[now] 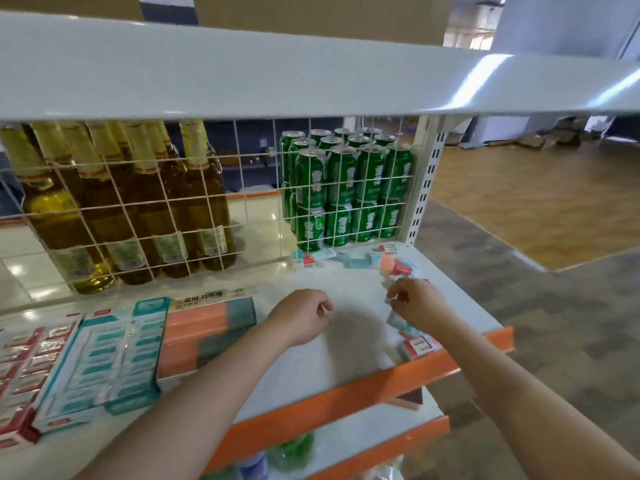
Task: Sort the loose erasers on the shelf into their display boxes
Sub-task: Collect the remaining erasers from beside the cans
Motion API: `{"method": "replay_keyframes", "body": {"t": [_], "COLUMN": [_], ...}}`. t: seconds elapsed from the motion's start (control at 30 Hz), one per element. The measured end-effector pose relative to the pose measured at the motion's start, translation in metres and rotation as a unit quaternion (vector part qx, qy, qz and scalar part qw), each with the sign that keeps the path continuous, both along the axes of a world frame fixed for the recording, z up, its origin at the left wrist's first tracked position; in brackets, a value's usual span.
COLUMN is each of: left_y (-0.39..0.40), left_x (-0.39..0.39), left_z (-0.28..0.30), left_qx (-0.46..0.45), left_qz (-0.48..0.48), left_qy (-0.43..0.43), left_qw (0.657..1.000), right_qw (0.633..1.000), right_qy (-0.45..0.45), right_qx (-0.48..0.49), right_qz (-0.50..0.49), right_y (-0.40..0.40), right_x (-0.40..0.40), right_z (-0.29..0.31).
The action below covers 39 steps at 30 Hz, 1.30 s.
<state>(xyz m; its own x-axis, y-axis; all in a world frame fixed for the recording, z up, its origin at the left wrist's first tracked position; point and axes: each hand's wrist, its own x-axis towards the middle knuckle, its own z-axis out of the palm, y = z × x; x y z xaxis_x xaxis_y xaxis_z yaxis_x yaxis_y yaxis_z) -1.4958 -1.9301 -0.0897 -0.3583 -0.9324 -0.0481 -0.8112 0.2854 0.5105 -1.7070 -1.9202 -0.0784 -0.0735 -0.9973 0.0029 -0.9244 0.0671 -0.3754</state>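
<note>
Erasers [384, 263] lie scattered on the white shelf [346, 341], and I take the teal display box [104, 355] as my landmark for all of it. The loose heap sits far to the right of that box and farther back, near the wire grid [242, 209] with the green cans [346, 188] behind it. A few more lie far right of the box at the shelf's orange front lip, among them a red-and-white eraser [417, 347].

My right hand [415, 308] is over that right-hand scatter, well apart from the teal box. Its grip is curled, the fingertips pinching something small and pale; I judge it a wrapped eraser, though blur hides the print. A teal-and-white eraser [398, 322] shows just under the hand, and I cannot tell whether the hand holds it as well.

My left hand [301, 317] hangs between the teal box and the right hand, nearer the boxes. Its fingers are loosely curled; I cannot see anything held in them.

The coming move turns on this: the piece lies right of the box, so it must travel leftward across the bare shelf. The orange-and-grey box [207, 327] touches the teal box's right side, and the red box [24, 362] its left. The teal box's long axis runs front to back.
</note>
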Motion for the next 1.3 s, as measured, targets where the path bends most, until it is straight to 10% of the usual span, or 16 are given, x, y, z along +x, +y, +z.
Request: {"method": "replay_keyframes", "body": {"t": [0.57,1.3], "left_y": [-0.006,0.016], "left_x": [-0.07,-0.123], "left_z": [-0.007,-0.019], "left_qx": [0.015,0.131], "left_qz": [-0.015,-0.046], "left_qy": [-0.026,0.018], "left_qw": [0.999,0.99], "right_qw": [0.996,0.983], "right_qy": [0.062,-0.167], "right_qx": [0.044,-0.06], "right_qz": [-0.039,-0.058], "right_y": [-0.018,0.01], "right_x": [-0.071,-0.091], "right_z": [-0.017,-0.012]}}
